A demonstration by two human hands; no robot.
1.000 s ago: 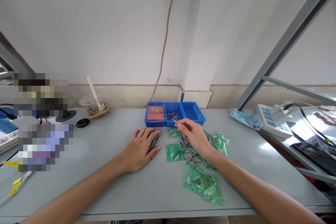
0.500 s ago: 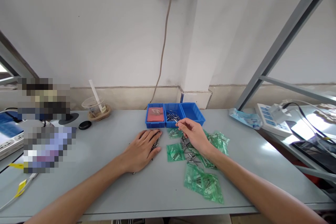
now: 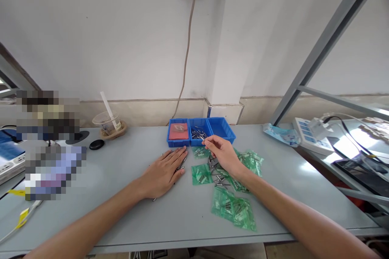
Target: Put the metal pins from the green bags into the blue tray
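Observation:
My left hand point(image 3: 164, 173) lies flat on the desk, fingers stretched out, over some metal pins point(image 3: 181, 164) that show at its edges. My right hand point(image 3: 222, 151) is closed in a pinch at the front of the middle blue bin point(image 3: 199, 143), with a small metal pin point(image 3: 203, 139) at its fingertips. That bin holds several loose pins. Beneath and beside the right hand, more loose metal pins point(image 3: 221, 180) lie among green plastic bags point(image 3: 234, 208) containing similar pieces. One small green bag point(image 3: 201, 174) lies between the hands.
Left of the middle bin, a blue bin point(image 3: 178, 143) holds a pink packet point(image 3: 178, 131); another blue bin point(image 3: 223, 128) adjoins on the right. A plastic cup point(image 3: 106, 121) with a straw and a black round object point(image 3: 97, 144) stand left. A power strip point(image 3: 311, 137) is at right.
My left hand's fingers have flattened and straightened on the desk. The right hand keeps its pinch beside the middle bin. The whole view has shifted slightly.

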